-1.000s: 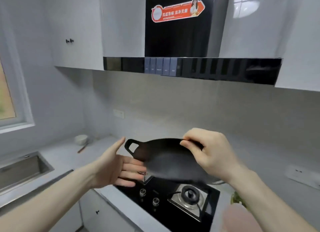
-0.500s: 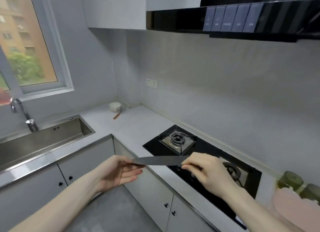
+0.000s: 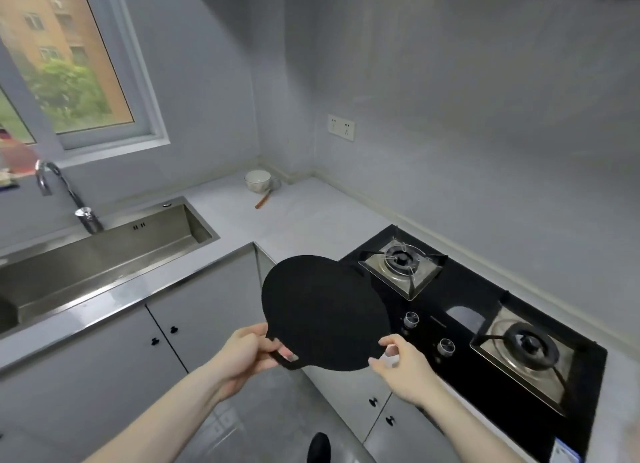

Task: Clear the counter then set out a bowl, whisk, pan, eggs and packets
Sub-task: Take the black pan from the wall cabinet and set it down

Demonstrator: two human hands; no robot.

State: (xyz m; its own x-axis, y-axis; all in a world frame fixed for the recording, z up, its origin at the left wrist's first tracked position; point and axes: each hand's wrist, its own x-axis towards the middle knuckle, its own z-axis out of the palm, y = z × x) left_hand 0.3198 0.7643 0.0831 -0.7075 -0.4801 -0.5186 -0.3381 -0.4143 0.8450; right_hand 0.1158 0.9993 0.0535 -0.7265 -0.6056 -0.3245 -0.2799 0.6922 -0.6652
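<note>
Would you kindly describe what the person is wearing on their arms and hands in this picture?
Nothing is worn on them: the left hand and the right hand are bare, with no gloves, rings or watch visible. Both forearms are uncovered right down to the bottom edge of the picture, so no sleeves show.

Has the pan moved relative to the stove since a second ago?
Yes. The pan, gripped by the left hand, was above the left burner; it now hangs off the stove's left front, over the cabinet fronts, nearer the person.
</note>
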